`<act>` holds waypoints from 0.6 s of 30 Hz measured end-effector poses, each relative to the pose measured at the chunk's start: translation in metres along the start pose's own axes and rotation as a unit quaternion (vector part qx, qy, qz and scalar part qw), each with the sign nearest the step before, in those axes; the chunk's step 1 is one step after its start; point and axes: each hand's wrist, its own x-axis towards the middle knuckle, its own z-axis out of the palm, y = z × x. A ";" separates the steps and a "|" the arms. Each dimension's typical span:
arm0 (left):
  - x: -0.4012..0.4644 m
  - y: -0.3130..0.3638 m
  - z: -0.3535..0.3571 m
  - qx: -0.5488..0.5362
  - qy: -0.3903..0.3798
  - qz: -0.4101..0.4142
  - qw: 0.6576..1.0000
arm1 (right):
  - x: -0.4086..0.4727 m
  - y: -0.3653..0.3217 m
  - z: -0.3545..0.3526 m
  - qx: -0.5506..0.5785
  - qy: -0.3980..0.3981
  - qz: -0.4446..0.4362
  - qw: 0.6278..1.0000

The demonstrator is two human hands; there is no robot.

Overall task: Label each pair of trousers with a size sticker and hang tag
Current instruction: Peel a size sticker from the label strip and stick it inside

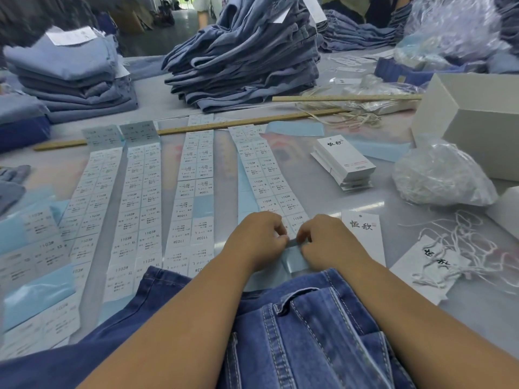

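Dark blue denim trousers lie at the near edge of the table, waistband and belt loop up. Just beyond them my left hand and my right hand meet at the near end of the rightmost sticker strip. Both hands pinch the strip's end there, where pale blue backing paper shows between them. White size stickers marked 1103# fill several long strips across the table. A white hang tag lies right of my right hand. Another hang tag with white string lies further right.
A stack of hang tags sits mid-right, beside a clear bag of strings and a white box. Two wooden rulers cross the table. Piles of folded blue trousers stand at the back and left.
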 end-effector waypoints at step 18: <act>0.003 0.000 0.002 0.029 0.007 0.007 1.000 | -0.005 0.005 0.002 0.010 -0.010 0.006 1.000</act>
